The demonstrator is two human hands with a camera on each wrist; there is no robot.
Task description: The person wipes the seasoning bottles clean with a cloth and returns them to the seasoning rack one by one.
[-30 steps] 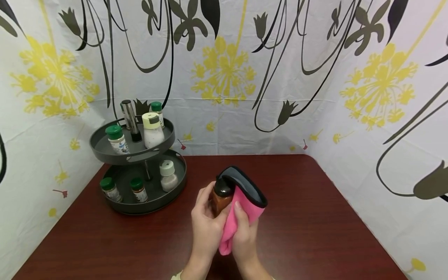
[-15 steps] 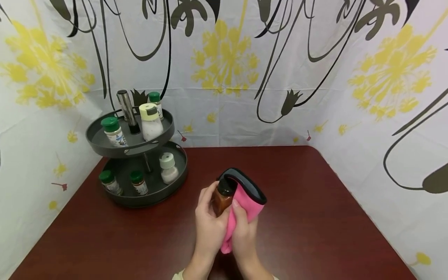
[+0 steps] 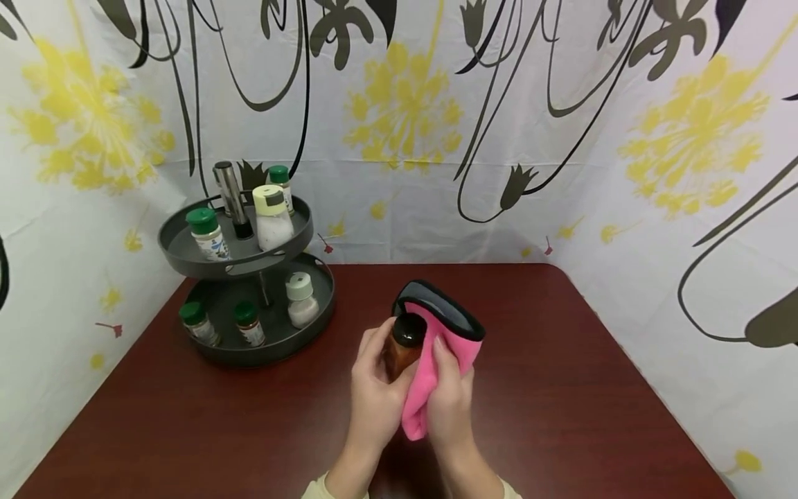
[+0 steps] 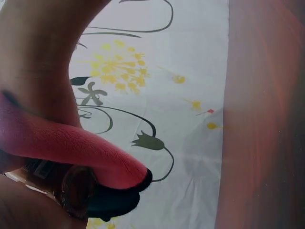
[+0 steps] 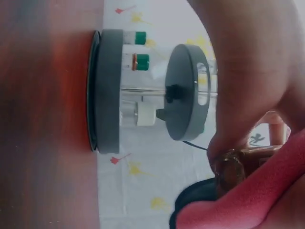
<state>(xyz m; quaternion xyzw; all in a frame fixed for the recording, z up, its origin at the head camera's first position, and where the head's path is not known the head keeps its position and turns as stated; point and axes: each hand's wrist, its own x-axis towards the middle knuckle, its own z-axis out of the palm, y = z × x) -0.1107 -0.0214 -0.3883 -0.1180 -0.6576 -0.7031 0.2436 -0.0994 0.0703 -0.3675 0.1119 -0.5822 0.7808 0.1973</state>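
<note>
My left hand (image 3: 377, 405) grips a small brown bottle (image 3: 402, 355) with a rounded black cap, its fingers curled behind the body. Against the bottle's right side lies a pink cloth (image 3: 458, 341) with a grey band and black edging. My right hand (image 3: 450, 409) holds this cloth, thumb on top. In the left wrist view the cloth (image 4: 105, 157) covers part of the bottle (image 4: 78, 191). The bottle (image 5: 231, 171) shows between hand and cloth in the right wrist view. Both hands are above the table, and the bottle's lower part is hidden.
A two-tier grey turntable rack (image 3: 262, 357) stands at the table's back left. On its tiers are several green-capped jars (image 3: 208, 235), white shakers (image 3: 302, 301) and a silver cylinder (image 3: 231, 197). A patterned curtain (image 3: 405, 229) borders the dark red table (image 3: 561, 388).
Both hands have shifted slightly right and up with the bottle and cloth. The bottle's cap now tips more toward the camera. The head view tilted down a little, then steadied.
</note>
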